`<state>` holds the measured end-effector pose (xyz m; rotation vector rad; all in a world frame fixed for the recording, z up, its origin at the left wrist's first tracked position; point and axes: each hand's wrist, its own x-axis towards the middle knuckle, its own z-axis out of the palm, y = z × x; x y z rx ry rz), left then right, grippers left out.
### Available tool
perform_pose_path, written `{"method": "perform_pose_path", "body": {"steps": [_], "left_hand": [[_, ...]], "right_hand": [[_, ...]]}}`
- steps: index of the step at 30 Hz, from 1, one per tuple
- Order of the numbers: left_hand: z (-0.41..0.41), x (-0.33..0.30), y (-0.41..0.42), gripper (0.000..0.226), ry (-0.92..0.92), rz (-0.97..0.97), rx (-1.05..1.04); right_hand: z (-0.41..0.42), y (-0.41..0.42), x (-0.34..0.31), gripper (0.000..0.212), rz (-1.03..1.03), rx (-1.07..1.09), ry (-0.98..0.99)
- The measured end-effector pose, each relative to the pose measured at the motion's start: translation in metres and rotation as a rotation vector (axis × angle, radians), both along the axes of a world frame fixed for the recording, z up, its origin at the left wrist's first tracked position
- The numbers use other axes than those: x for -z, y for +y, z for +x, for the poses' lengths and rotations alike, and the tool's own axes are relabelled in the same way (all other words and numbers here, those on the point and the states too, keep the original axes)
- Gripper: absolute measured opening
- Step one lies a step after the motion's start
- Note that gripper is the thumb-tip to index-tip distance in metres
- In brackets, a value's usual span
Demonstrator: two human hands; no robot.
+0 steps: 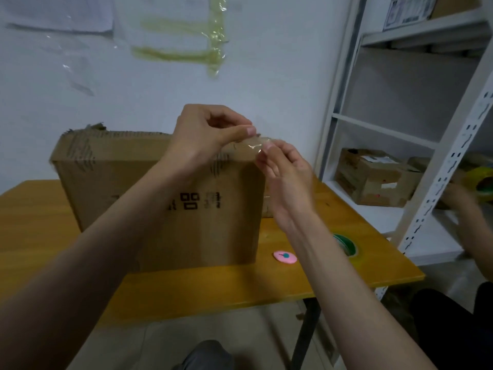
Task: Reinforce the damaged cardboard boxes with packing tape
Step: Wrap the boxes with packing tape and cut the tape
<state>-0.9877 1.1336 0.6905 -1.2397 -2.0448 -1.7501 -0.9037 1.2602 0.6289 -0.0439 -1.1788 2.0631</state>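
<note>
A worn brown cardboard box (112,198) stands upright on the wooden table (202,287), its top edge torn at the left corner. Above its top right corner, my left hand (205,134) and my right hand (285,174) both pinch a short piece of clear tape (254,145) between thumb and fingers. A roll of packing tape (346,245) with a green core lies on the table to the right, partly hidden behind my right forearm.
A small pink round object (285,257) lies next to the box's lower right corner. A white metal shelf (416,124) at the right holds a battered cardboard box (373,180). Another person's hand (458,196) reaches in there beside a yellow tape roll (482,182). Old yellowed tape strips (213,36) hang on the wall.
</note>
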Motion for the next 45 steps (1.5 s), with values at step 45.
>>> {"method": "perform_pose_path", "body": {"steps": [45], "left_hand": [[-0.096, -0.049, -0.019, 0.021, 0.226, -0.899, 0.173]], "right_hand": [[-0.073, 0.017, -0.074, 0.021, 1.608, 0.158, -0.414]]}}
